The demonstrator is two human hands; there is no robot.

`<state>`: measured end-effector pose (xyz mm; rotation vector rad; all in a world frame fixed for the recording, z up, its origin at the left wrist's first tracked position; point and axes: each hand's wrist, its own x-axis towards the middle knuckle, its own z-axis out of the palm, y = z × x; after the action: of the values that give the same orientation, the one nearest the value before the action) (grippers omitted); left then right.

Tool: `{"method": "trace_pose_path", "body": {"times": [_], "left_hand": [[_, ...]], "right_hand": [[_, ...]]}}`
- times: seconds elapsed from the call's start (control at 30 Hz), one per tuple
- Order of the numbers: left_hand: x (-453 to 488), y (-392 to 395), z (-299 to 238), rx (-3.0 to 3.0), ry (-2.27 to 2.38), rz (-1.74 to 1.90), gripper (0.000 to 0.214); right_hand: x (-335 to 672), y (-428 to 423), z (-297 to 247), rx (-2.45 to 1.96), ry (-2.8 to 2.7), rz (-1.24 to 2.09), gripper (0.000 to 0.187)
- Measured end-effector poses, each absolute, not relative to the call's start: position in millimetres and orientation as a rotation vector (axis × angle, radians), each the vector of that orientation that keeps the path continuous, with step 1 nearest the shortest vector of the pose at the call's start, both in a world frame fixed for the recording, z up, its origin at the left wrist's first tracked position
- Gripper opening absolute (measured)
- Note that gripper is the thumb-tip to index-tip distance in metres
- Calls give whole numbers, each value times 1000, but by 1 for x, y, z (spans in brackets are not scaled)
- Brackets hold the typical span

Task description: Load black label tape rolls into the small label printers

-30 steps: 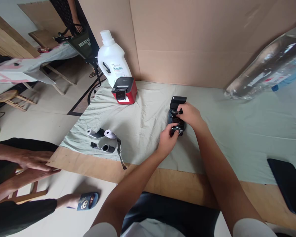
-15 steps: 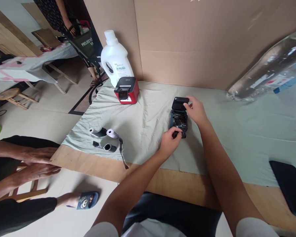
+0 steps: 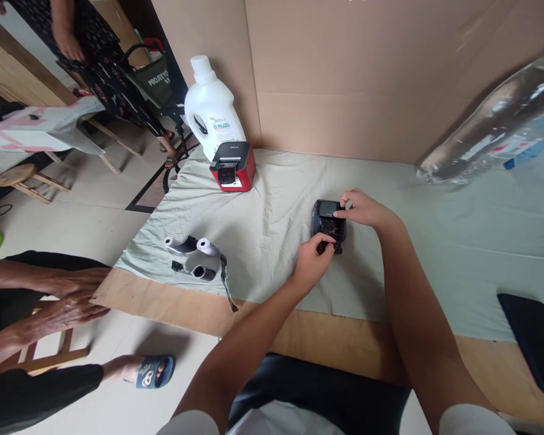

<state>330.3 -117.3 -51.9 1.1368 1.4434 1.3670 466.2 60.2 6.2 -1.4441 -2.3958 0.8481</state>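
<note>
A small dark portable receipt printer (image 3: 317,225) lies on the cloth in front of me. Its lid (image 3: 329,209) is folded down over the back part. My right hand (image 3: 361,209) has its thumb and fingers closed on the lid's right side. Between the thumb and fingertips of my left hand (image 3: 315,257) is the end of a dark, shiny paper strip (image 3: 330,228), which runs out of the printer's front. Left of my hands lie several small paper rolls, among them a white-ended roll (image 3: 207,246) and a dark roll (image 3: 202,272).
Behind stand a red-and-black label printer (image 3: 245,175) and a white detergent bottle (image 3: 215,109) against a cardboard wall (image 3: 335,78). A black phone (image 3: 530,338) lies at the right edge, with a plastic-wrapped package (image 3: 485,121) beyond. One person's hands (image 3: 77,293) rest at the left corner.
My right hand has swung the printer's lid down toward me from its raised position. My left hand stays at the front. In the background a standing person has shifted left.
</note>
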Motion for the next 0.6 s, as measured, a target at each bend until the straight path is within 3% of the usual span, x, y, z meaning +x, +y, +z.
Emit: {"method": "trace_pose_path", "body": {"times": [0.3, 0.47, 0.6], "left_hand": [[330, -122, -51, 1286, 1450, 1378, 16], [313, -123, -49, 1397, 1405, 1435, 58], [289, -107, -51, 1543, 1796, 1271, 63]], "right_hand": [[472, 62, -18, -1781, -2015, 1236, 65], [471, 32, -35, -1616, -1670, 1216, 47], [472, -1, -51, -1429, -1392, 1316, 31]]}}
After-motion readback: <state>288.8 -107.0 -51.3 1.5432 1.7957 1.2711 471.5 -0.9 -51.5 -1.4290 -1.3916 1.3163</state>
